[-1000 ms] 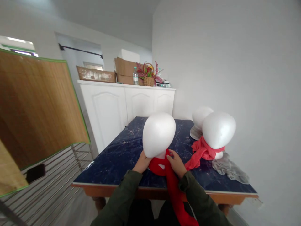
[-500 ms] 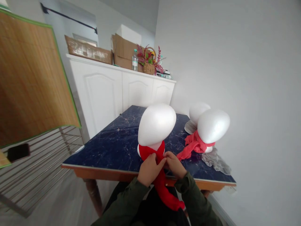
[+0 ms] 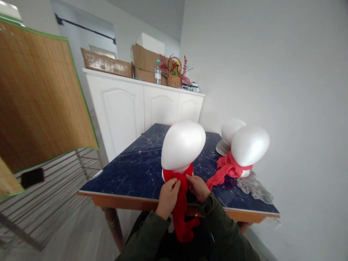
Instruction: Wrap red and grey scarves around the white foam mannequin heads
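A white foam mannequin head (image 3: 183,145) stands near the front edge of the dark blue marbled table (image 3: 130,165). Around its neck goes a red scarf (image 3: 181,210), whose long end hangs over the table edge toward my lap. My left hand (image 3: 168,194) pinches the scarf at the left side of the front, just below the neck. On the other side, my right hand (image 3: 198,186) pinches its edge close to the neck, fingers pressed together. Part of the scarf's front is hidden behind my fingers.
To the right stands another mannequin head (image 3: 250,145) with a coral scarf (image 3: 228,168), and one more head (image 3: 231,128) is behind it. Grey sheer cloth (image 3: 255,186) lies by the right edge. At left are a metal rack (image 3: 62,188) and a phone (image 3: 32,177).
My hands have moved apart, the left one shifting to the left side of the scarf. The hanging end now drops straighter and further left. The view has shifted slightly.
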### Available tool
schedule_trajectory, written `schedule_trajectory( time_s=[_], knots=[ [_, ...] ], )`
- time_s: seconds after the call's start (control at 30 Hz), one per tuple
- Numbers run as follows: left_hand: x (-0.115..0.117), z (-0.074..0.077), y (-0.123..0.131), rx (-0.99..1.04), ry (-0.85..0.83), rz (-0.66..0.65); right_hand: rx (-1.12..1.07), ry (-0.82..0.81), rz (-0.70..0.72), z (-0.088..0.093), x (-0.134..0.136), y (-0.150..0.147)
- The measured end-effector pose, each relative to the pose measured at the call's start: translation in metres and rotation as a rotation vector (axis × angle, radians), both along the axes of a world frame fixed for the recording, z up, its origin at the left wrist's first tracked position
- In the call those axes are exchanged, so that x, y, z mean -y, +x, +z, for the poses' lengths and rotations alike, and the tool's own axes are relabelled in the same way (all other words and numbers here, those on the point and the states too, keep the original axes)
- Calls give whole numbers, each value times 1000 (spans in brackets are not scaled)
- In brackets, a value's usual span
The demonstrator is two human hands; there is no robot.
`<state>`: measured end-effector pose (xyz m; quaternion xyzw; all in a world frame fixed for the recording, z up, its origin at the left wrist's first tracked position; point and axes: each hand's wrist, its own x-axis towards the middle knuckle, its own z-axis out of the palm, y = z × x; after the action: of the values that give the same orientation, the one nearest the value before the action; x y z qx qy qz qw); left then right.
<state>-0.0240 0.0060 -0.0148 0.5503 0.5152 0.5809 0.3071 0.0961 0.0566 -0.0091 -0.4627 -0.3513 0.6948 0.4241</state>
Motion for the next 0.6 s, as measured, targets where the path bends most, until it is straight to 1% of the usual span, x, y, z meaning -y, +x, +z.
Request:
schedule_trajectory(
  time_s=[0.1,0.13,0.17,0.2,0.23,0.3,0.37,0.5,0.6],
  knots=[
    [1,0,-11,670,-55,-86,-102,-44,-80,0,-7,3],
    [2,1,-17,861,-79,-110,-136,-61,-103,1,-10,6],
    [2,2,-25,998,-105,-120,-165,-75,-124,2,-13,9],
    [3,3,-35,1074,-133,-115,-188,-85,-142,3,-17,14],
    [2,4,-46,1094,-159,-102,-203,-89,-160,3,-22,18],
    [1,6,-70,1015,-185,-48,-210,-88,-193,5,-33,27],
    [-2,7,-97,846,-183,32,-181,-75,-229,7,-46,35],
    [-6,16,-149,384,-129,284,-55,7,-270,16,-71,55],
    [-8,25,-184,2,-183,451,67,140,-243,23,-85,66]
  ],
)
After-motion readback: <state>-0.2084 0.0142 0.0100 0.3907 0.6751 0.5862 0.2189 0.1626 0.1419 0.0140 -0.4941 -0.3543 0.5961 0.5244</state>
